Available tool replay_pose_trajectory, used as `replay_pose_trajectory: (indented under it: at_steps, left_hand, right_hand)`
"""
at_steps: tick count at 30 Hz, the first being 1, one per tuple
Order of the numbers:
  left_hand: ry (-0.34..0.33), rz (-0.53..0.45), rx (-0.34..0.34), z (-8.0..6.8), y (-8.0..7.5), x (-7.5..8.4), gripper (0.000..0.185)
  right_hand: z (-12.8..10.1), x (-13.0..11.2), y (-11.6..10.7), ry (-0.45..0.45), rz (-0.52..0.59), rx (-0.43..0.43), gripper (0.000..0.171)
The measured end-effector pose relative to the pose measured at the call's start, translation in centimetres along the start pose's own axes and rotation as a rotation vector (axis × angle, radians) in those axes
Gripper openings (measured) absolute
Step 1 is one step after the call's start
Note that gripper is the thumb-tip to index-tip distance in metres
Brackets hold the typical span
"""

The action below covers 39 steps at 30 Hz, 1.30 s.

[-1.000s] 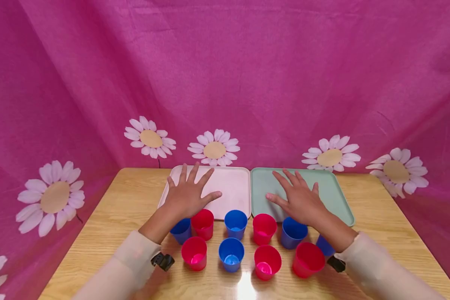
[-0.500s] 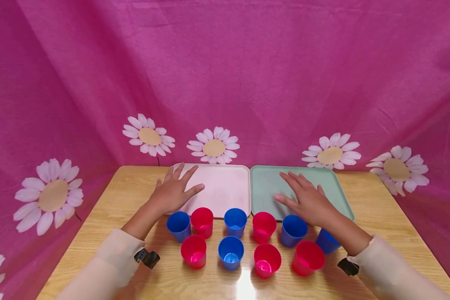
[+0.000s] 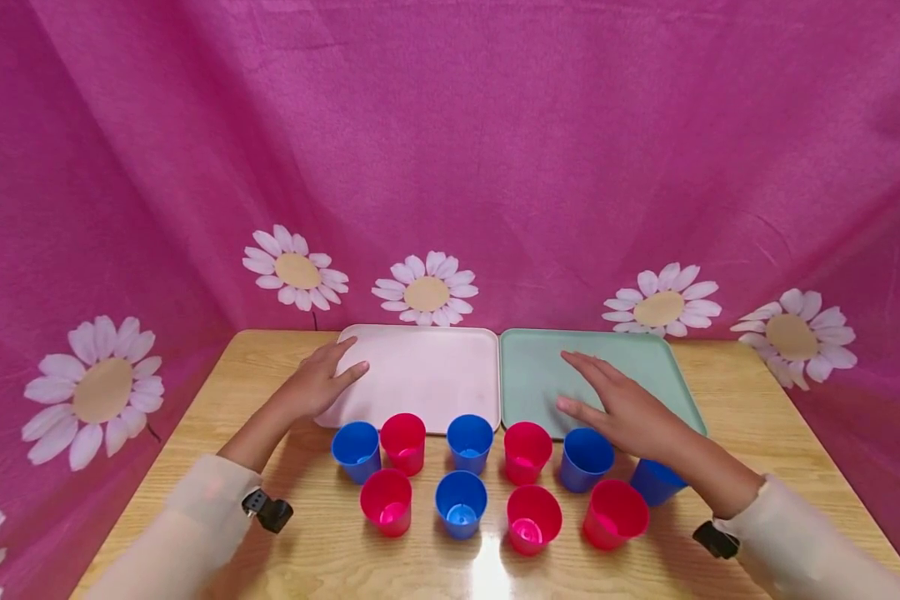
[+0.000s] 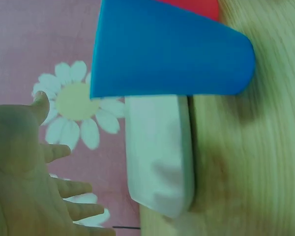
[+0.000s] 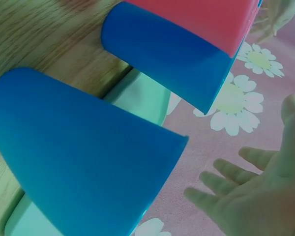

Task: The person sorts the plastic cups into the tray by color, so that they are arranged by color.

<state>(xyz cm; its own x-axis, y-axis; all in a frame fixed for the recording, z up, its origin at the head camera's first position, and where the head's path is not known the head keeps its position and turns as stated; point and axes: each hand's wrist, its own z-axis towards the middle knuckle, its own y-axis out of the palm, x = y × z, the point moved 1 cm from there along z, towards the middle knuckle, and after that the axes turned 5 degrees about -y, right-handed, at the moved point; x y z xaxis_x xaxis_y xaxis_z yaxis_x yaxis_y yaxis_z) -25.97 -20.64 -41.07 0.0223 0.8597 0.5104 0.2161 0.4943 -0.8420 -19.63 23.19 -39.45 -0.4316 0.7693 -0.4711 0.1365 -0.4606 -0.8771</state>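
Note:
My left hand (image 3: 318,385) hovers over the near-left edge of the pink tray (image 3: 427,375), fingers extended and thumb apart, holding nothing. Close below it stands a blue cup (image 3: 356,454) beside a red cup (image 3: 403,446). In the left wrist view the palm of that hand (image 4: 24,172) is apart from the blue cup (image 4: 172,54). My right hand (image 3: 633,414) hangs over the green tray (image 3: 525,367), fingers straight and holding nothing. A blue cup (image 3: 587,461) is nearest it. Another blue cup (image 3: 654,482) is partly hidden by my right forearm.
More upright cups stand in two loose rows in front of the trays, including a blue cup (image 3: 461,506), a red cup (image 3: 533,521) and a red cup (image 3: 616,517). Behind the wooden table (image 3: 225,400) hangs a pink cloth (image 3: 495,167) with printed daisies.
My left hand has drawn back to the left and toward me, uncovering the leftmost blue cup. The right hand has shifted slightly right and down. The cups and trays stay in place.

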Motion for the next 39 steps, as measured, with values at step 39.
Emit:
replay_pose_trajectory:
  at_steps: [39]
  left_hand:
    - [-0.158, -0.489, -0.092, 2.9, 2.8, -10.0, 0.067]
  right_hand:
    - [0.5, -0.1, 0.6, -0.14, 0.162, -0.179, 0.078]
